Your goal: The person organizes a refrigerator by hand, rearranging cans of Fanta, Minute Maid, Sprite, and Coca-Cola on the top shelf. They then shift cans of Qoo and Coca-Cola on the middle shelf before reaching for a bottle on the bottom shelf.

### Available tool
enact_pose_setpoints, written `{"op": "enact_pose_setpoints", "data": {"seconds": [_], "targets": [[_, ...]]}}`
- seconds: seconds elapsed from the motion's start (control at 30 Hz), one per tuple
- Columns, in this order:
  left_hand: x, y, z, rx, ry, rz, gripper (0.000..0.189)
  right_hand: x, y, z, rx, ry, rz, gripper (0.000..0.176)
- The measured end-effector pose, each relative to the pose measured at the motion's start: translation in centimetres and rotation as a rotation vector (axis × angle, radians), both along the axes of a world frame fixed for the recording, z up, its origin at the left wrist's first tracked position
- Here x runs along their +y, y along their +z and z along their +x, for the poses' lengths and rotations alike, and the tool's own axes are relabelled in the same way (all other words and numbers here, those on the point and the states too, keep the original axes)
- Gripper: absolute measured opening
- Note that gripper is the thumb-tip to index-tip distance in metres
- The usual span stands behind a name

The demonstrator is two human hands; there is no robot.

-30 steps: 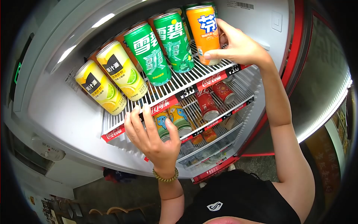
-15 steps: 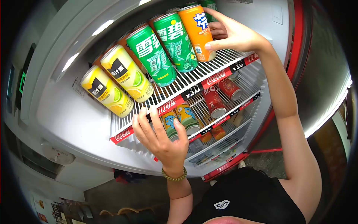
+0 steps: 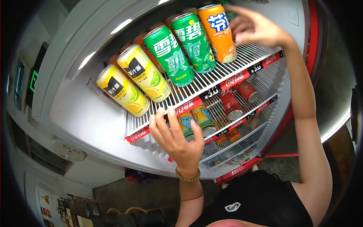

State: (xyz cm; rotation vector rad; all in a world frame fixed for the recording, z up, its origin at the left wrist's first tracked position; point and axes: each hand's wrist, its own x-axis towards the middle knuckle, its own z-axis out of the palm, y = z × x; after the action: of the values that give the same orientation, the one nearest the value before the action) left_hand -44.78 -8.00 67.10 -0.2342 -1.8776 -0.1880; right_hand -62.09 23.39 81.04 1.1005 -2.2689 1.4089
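An orange soda can (image 3: 219, 36) stands at the right end of the front row on the top shelf. Just right of it is my right hand (image 3: 259, 29), fingers curved and apart, with nothing visible in its grasp. Its index finger reaches toward a green can (image 3: 229, 14) behind, partly hidden. Left of the orange can stand two green Sprite cans (image 3: 172, 56), (image 3: 196, 43) and two yellow lemon drink cans (image 3: 145, 73), (image 3: 123, 90). My left hand (image 3: 177, 142) rests its fingertips at the front edge of the wire shelf (image 3: 181, 94), thumb spread away.
Lower shelves hold red cans (image 3: 231, 106), yellow-and-green cans with a blue cartoon (image 3: 204, 119) and orange items (image 3: 232, 135). A red Coca-Cola strip (image 3: 234, 78) lines the shelf front. The fridge's white side wall (image 3: 83, 109) is at left, its red frame (image 3: 314, 45) at right.
My right hand has come off the orange can and moved slightly right. My left hand stays at the shelf edge. The whole view has shifted, placing everything farther right.
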Motion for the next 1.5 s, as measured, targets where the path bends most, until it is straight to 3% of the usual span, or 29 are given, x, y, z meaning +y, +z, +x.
{"op": "enact_pose_setpoints", "data": {"seconds": [0.03, 0.07, 0.13, 0.17, 0.23, 0.33, 0.4, 0.47, 0.5, 0.6, 0.73, 0.8, 0.87, 0.9, 0.93, 0.97, 1.03, 1.07, 1.2, 1.27, 1.33, 1.4, 1.5], "targets": [[0.0, 0.1, 0.1, -0.008, 0.004, -0.006, 0.063, 2.1, -0.2, -2.7, 0.226, -0.110, -0.050, 0.081], [0.0, 0.1, 0.0, -0.012, 0.007, -0.014, 0.062, 1.4, 1.3, -1.1, 0.176, -0.421, -0.131, 0.066], [0.1, 0.2, -0.2, -0.003, -0.002, -0.012, 0.062, 5.3, 0.8, -8.8, 0.325, -0.460, 0.111, 0.069], [0.1, 0.1, -0.1, 0.003, -0.005, -0.006, 0.062, 4.8, -0.1, -8.8, 0.318, -0.466, 0.109, 0.069], [0.3, 0.1, -0.2, 0.008, -0.005, -0.008, 0.062, 2.8, -1.2, -7.3, 0.344, -0.592, 0.454, 0.065], [0.3, 0.1, -0.3, 0.016, 0.006, -0.005, 0.063, 2.1, -0.6, -3.9, 0.255, -0.482, 0.575, 0.069], [0.2, 0.2, -0.3, 0.020, -0.004, -0.014, 0.063, 1.7, -0.4, -2.2, 0.277, -0.531, 0.593, 0.066], [0.1, 0.1, -0.4, 0.024, 0.005, -0.016, 0.062, 1.5, 0.2, -1.2, 0.136, -0.686, 0.643, 0.060], [0.1, 0.1, -0.4, 0.036, 0.011, -0.019, 0.061, 1.4, 0.3, -1.5, 0.230, -0.817, 0.739, 0.056], [0.1, 0.1, -0.4, 0.032, 0.033, -0.043, 0.062, -0.4, 2.6, -1.2, 0.122, -0.839, 0.874, 0.062], [0.2, 0.0, -0.4, 0.026, 0.039, -0.034, 0.063, 0.4, 0.2, -2.9, 0.306, -0.783, 0.773, 0.064], [0.2, 0.0, -0.4, 0.033, 0.043, -0.034, 0.063, 0.5, 1.1, -2.2, 0.195, -0.771, 0.816, 0.060], [0.1, 0.0, -0.4, 0.029, 0.043, -0.029, 0.064, 1.6, 0.6, -2.3, 0.334, -0.608, 0.589, 0.062], [0.1, 0.0, -0.3, 0.025, 0.042, -0.030, 0.064, 1.6, 0.4, -2.1, 0.463, -0.343, 0.374, 0.065], [0.0, -0.1, -0.3, 0.029, 0.039, -0.022, 0.064, 1.6, -0.1, -1.6, 0.468, -0.345, 0.381, 0.065], [0.0, -0.1, -0.3, 0.015, 0.031, -0.024, 0.065, 0.4, -0.3, 0.5, 0.218, -0.360, 0.089, 0.063], [0.1, -0.1, -0.2, 0.001, 0.019, -0.021, 0.066, 0.0, -0.6, 2.0, 0.231, -0.280, -0.168, 0.057], [0.2, -0.1, -0.2, -0.001, 0.012, -0.018, 0.066, -0.1, -0.7, 2.5, 0.231, -0.286, -0.164, 0.057], [0.3, 0.0, -0.3, 0.014, 0.029, -0.017, 0.063, 0.8, -2.8, 1.4, 0.750, -0.403, -0.071, 0.060], [0.3, -0.1, -0.4, 0.020, 0.027, -0.015, 0.064, 0.8, -3.4, 3.3, 0.010, -0.158, -0.375, 0.063], [0.4, -0.1, -0.4, 0.024, 0.030, -0.021, 0.064, 0.5, -3.1, 4.0, 0.053, -0.177, -0.361, 0.060], [0.3, -0.2, -0.4, 0.029, 0.035, -0.029, 0.063, 0.8, -3.1, 3.4, -0.076, -0.028, -0.399, 0.060], [0.2, -0.3, -0.4, 0.030, 0.056, -0.036, 0.063, 0.9, -2.6, 3.5, 0.196, -0.191, -0.267, 0.074]]}}
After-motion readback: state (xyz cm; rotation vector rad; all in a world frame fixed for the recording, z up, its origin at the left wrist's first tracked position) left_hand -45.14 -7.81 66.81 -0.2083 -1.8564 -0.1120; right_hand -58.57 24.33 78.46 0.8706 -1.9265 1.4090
